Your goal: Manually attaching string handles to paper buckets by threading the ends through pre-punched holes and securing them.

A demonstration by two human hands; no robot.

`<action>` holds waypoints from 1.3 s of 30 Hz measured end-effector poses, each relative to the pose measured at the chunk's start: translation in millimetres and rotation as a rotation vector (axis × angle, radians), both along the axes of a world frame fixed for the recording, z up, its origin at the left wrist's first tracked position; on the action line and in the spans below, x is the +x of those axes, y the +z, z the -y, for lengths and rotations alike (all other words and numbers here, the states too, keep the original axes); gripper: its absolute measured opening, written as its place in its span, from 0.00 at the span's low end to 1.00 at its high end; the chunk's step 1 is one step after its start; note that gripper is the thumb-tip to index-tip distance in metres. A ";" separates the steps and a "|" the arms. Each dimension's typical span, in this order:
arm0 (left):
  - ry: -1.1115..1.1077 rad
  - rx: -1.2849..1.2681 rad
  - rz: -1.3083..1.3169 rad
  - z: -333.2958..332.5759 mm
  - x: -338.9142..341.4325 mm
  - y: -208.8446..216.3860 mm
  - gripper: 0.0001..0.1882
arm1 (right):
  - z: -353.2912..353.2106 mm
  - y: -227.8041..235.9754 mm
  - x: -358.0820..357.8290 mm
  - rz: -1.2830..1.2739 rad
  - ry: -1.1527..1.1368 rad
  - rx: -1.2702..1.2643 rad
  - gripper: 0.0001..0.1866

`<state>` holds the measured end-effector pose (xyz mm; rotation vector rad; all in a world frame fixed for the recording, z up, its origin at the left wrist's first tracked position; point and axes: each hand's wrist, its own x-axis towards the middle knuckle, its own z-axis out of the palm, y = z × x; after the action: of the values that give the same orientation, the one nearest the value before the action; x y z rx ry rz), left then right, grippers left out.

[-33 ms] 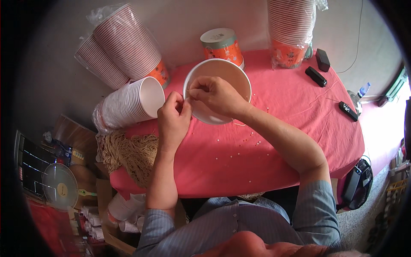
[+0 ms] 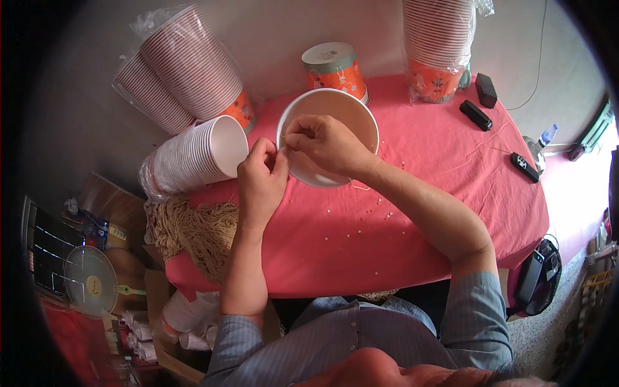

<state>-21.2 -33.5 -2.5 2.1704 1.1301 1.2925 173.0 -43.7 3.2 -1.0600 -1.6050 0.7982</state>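
Note:
A white-rimmed paper bucket (image 2: 361, 106) stands on the red cloth, its open mouth up. My left hand (image 2: 261, 180) is closed in a pinch at the bucket's left rim; what its fingertips hold is hidden. Over the bucket's mouth, my right hand (image 2: 330, 143) is curled with thumb and fingers together, and a thin pale string (image 2: 284, 135) shows at its fingertips. The two sets of fingertips are close to each other. A short end of pale cord (image 2: 361, 188) lies by the bucket's near right side, under my right wrist.
Nested buckets (image 2: 187, 158) lie to the left, with wrapped stacks (image 2: 193, 64) behind. An upturned orange bucket (image 2: 332, 64) and another stack (image 2: 438, 39) stand at the back. Beige cords (image 2: 200, 235) drape over the left edge. Small beads (image 2: 379, 209) and black devices (image 2: 476, 115) lie rightward.

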 end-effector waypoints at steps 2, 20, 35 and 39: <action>-0.006 -0.017 -0.006 1.8 1.3 1.5 0.11 | 0.8 0.2 0.9 0.010 0.001 -0.011 0.10; -0.221 -0.088 0.148 -3.4 -7.6 0.5 0.08 | 3.3 8.8 6.0 0.109 0.040 -0.096 0.10; -0.116 0.049 0.000 -9.1 -5.5 -3.5 0.06 | 0.8 14.0 11.2 0.163 0.092 -0.137 0.10; -0.186 -0.038 0.262 -7.8 -2.6 3.1 0.07 | -1.6 16.5 19.0 0.167 0.134 -0.190 0.08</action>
<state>-23.8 -25.7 0.6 1.9560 0.8232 1.4088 192.0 -42.1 19.7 -1.1886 -1.7824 0.9896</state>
